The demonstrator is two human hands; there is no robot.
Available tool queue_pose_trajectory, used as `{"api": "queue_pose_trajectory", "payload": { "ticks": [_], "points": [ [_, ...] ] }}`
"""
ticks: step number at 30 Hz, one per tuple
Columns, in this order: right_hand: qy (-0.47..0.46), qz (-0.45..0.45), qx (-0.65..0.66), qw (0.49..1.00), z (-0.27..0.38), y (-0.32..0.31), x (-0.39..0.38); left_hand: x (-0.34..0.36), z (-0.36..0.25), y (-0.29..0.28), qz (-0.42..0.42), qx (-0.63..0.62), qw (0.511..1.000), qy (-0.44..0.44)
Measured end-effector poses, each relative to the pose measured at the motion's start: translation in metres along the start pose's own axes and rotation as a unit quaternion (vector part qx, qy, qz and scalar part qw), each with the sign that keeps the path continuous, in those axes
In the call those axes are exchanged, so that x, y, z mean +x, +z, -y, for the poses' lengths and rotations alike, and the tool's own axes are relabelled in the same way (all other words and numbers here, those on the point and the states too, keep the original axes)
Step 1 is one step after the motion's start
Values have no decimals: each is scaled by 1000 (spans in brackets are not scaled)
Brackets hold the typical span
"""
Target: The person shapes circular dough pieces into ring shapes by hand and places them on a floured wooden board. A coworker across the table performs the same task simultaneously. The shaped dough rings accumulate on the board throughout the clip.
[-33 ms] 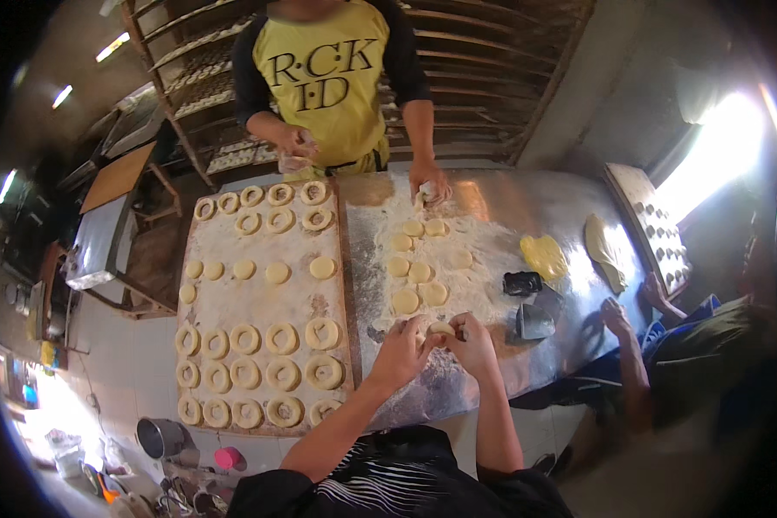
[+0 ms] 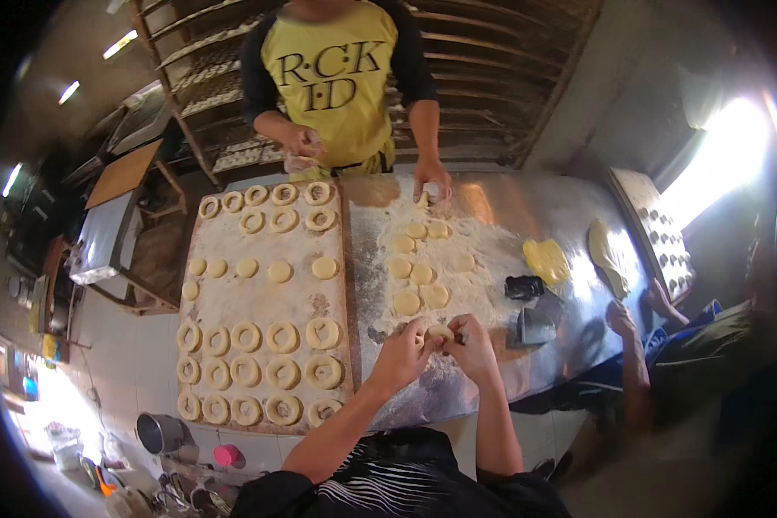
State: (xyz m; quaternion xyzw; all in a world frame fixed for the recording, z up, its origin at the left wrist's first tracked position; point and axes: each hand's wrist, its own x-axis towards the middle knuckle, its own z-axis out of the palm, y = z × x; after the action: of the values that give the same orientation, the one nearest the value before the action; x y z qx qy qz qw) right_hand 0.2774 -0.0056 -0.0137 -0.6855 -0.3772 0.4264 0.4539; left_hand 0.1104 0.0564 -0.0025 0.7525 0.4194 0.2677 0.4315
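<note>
At the near edge of the floured metal table [image 2: 492,194], my left hand [image 2: 401,352] and my right hand [image 2: 473,347] meet around a small pale piece of dough [image 2: 440,332]. The fingers of both hands are pinched on it, and they hide its full shape. Just beyond my hands, several round dough pieces [image 2: 407,303] lie on the flour. To my left, a wooden board [image 2: 233,302] bears several dough rings [image 2: 245,372] in rows at its far and near ends. Flat dough rounds [image 2: 279,272] lie across its middle.
Across the table, a person in a yellow shirt [image 2: 337,78] holds dough in one hand [image 2: 432,180]. A metal scraper [image 2: 535,325], a black object [image 2: 523,287], a yellow plastic sheet [image 2: 546,261] and a long dough piece [image 2: 609,255] lie to the right, near another person's hand [image 2: 618,318].
The whole view has shifted very slightly. Both my hands keep their pinch on the dough, with no clear movement.
</note>
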Motion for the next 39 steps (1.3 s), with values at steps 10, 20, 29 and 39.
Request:
{"api": "queue_pose_trajectory", "payload": {
  "ticks": [10,20,29,39],
  "points": [
    [-168,-56,-108,978,24,35,1,-16,-20,-18,-43,19,998,37],
    [-26,195,360,912,38,38,-2,-48,-19,-8,-103,-522,841,100],
    [-182,264,160,934,62,102,-9,-50,7,-48,-275,70,955,86],
    [-110,258,297,913,82,214,2,-64,55,-142,-324,-2,945,45]
  ]
}}
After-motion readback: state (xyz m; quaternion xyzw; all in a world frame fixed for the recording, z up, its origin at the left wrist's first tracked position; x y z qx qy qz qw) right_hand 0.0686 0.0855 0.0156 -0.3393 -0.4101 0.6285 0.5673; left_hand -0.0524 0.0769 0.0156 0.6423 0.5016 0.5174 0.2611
